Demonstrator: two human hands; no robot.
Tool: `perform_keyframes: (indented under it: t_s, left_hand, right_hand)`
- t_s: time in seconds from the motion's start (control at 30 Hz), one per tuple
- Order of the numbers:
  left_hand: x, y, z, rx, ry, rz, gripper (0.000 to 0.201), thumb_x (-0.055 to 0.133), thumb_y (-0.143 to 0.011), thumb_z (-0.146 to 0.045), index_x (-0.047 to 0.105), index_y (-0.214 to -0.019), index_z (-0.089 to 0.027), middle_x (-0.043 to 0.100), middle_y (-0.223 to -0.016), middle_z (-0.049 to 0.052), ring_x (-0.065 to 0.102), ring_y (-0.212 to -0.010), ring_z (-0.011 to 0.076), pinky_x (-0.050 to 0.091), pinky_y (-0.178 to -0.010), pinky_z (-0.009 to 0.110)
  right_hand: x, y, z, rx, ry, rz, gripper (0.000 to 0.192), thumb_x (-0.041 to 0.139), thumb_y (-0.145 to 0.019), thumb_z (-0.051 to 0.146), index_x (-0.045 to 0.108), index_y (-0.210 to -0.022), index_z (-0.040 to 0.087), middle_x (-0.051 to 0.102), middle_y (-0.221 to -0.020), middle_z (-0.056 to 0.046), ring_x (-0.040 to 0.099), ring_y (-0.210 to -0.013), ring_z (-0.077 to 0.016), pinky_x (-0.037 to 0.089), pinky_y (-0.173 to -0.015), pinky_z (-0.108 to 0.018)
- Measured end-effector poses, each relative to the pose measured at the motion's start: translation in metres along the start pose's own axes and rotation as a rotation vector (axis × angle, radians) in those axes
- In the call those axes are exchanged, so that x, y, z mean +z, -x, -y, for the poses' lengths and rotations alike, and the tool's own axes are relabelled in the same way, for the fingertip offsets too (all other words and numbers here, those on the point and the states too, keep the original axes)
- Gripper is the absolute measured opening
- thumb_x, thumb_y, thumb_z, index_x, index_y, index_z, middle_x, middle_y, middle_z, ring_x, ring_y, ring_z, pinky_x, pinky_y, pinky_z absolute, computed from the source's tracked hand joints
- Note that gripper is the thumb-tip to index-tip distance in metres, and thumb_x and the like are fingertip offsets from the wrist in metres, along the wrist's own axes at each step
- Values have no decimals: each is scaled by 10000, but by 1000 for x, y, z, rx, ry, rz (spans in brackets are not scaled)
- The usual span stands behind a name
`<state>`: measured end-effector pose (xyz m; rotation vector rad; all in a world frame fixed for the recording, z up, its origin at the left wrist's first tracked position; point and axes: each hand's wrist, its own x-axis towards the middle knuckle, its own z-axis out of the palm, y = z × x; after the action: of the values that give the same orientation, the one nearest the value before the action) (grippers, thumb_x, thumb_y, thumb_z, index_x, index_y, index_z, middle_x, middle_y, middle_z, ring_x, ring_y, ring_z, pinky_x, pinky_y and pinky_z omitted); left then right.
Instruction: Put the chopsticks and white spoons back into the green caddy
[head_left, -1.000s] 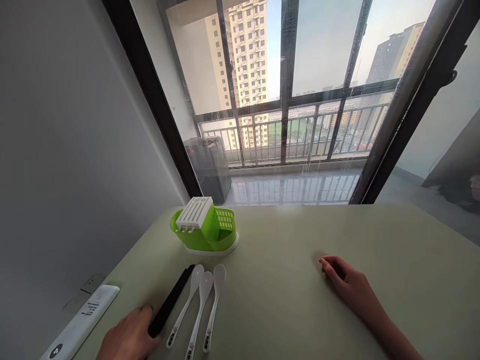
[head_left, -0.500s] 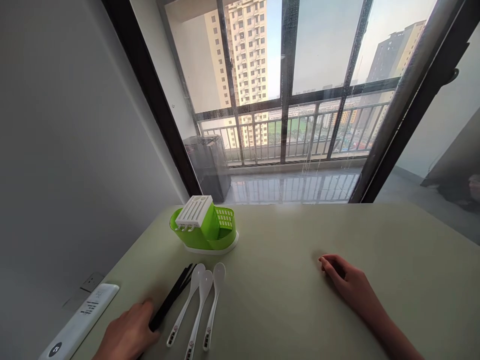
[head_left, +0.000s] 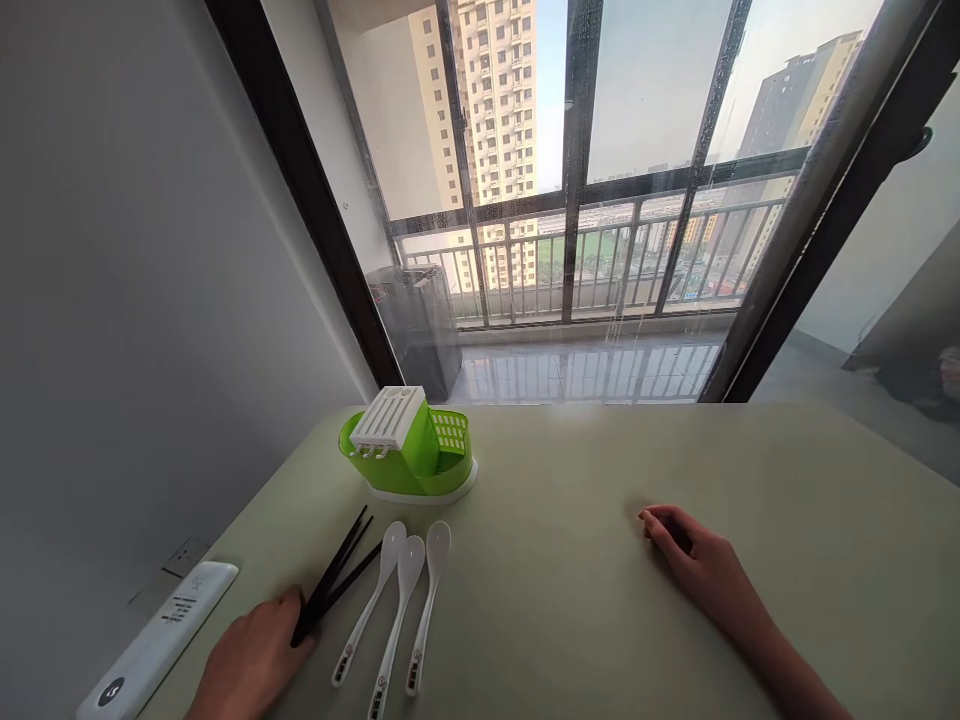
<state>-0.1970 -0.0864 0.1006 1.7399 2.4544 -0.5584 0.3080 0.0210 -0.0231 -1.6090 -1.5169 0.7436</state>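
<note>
Nearest, at the lower left, the left hand [head_left: 251, 655] rests low over the table [head_left: 559, 590], its grip closed between thumb and fingers on the near ends of several slim black chopsticks [head_left: 319, 601]; I cannot tell whether every stick is pinched or some merely lie under the fingers. The chopsticks run out from that grip away from the person and to the right, their long axis slanting up toward the holder and their far tips fanned apart. On its left lies a long white device with a dark oval [head_left: 169, 630]. Just right of the sticks, three white long-handled spoons [head_left: 410, 563] lie side by side, bowls pointing away.

The right hand [head_left: 697, 555] rests well apart on the right, loosely half-curled, with nothing seen in the hollow of its grip; the left is clearly nearer the sticks. Beyond their tips stands a bright green plastic utensil holder [head_left: 420, 470] with a slotted white top and white base, apart from them. Past the pale green table's far edge come a dark-framed glass door, a tiled balcony with a metal railing [head_left: 630, 260], and high-rise buildings.
</note>
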Motion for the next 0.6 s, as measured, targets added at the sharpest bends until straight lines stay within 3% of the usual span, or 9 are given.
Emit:
perform_keyframes:
  t_s: [0.17, 0.37, 0.53, 0.6]
  left_hand:
    - [15, 1, 6, -14, 137, -5, 398, 306, -907, -288, 546, -1188, -140, 678, -1168, 184, 684, -1019, 341, 488, -727, 410]
    - [21, 4, 5, -117, 267, 15, 409, 236, -960, -301, 475, -1243, -127, 713, -1062, 214, 713, -893, 362, 512, -748, 465]
    - [23, 8, 11, -202, 669, -25, 530, 231, -979, -575, 486, -1241, -189, 722, -1109, 165, 717, -1008, 326, 558, -850, 406]
    - [20, 16, 12, -236, 858, 0, 636, 228, -933, -717, 528, -1227, -239, 724, -1058, 111, 722, -975, 308, 578, -781, 370]
  right_hand:
    - [-1, 1, 1, 2, 6, 4, 459, 481, -909, 670, 685, -938, 259, 709, -771, -10, 613, -654, -194, 485, -622, -277]
    - [-1, 1, 1, 7, 11, 2, 466, 480, -909, 675, 686, -950, 260, 708, -761, -9, 611, -644, -193, 488, -626, -276]
    - [-2, 1, 0, 25, 21, 12, 476, 479, -910, 685, 688, -968, 261, 712, -778, -3, 614, -643, -187, 484, -621, -272]
    - [-2, 2, -1, 28, 23, 13, 467, 478, -921, 676, 688, -970, 262, 717, -794, -5, 621, -654, -188, 487, -626, -270]
